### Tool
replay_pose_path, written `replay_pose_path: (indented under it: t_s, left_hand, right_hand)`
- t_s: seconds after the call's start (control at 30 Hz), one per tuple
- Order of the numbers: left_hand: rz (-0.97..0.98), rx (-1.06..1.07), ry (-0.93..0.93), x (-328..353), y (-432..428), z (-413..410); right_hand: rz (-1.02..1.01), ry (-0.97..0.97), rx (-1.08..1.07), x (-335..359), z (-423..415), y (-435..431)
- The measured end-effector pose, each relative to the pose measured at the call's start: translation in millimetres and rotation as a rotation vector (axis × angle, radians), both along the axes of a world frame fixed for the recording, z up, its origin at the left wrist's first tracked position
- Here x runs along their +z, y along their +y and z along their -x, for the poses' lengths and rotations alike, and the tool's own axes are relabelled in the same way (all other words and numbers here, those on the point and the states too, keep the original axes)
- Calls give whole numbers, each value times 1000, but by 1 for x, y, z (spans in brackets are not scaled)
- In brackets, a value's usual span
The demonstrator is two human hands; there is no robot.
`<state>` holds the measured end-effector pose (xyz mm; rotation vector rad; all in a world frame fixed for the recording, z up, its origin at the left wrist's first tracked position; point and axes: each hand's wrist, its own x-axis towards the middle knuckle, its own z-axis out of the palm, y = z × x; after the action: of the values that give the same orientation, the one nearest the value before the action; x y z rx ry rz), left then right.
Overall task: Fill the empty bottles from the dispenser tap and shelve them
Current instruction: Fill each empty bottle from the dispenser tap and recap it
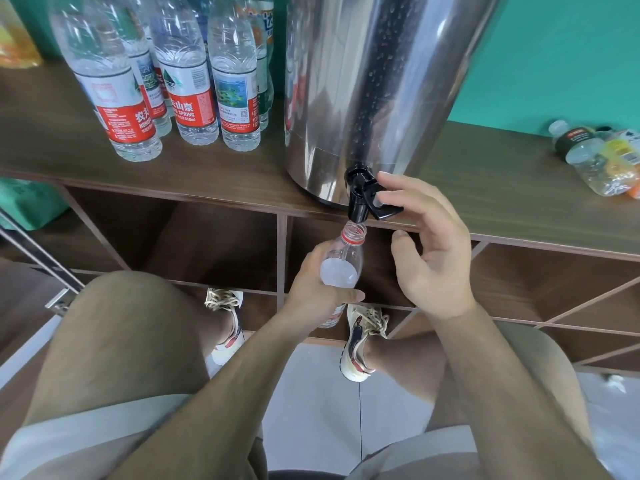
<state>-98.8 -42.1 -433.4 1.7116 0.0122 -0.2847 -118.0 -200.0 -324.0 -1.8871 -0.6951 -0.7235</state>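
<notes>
bottle (341,259) under the tap (356,202) — left fingers (346,295) clamped round it, right fingers (398,183) curled on the lever (386,211).

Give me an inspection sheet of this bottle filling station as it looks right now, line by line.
Surface: wooden shelf top, carrying the dispenser and bottles.
Job's things: steel dispenser with black tap at the shelf's front edge; uncapped bottle, partly filled, mouth just under the spout; filled bottles upright at the left.
Clutter: empty bottles lying in a heap at the far right.
Grippers: left hand grips the bottle's body; right hand fingers curl at the tap lever, thumb clear below it.
Cables: nothing seen.
Surroundings: teal wall behind, open cubbies under the shelf, tiled floor.
</notes>
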Motion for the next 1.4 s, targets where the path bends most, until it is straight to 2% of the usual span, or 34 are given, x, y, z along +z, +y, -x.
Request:
replay_pose_path:
  t_s: [0.33,0.77,1.2,1.4]
  left_hand:
    - [-24,23,-9,-4,1,-3]
    - [-26,10,-32,-2,0,-1]
    - [-17,17,-29,-1,1,1]
    - [-13,19,-36,-1,2,1]
  right_hand:
    - [99,-50,-33,5,4,0]
    - [103,-50,-33,2,6,0]
    - [6,-70,-87,0,4,8]
    - [31,-36,-30,-5,2,-1]
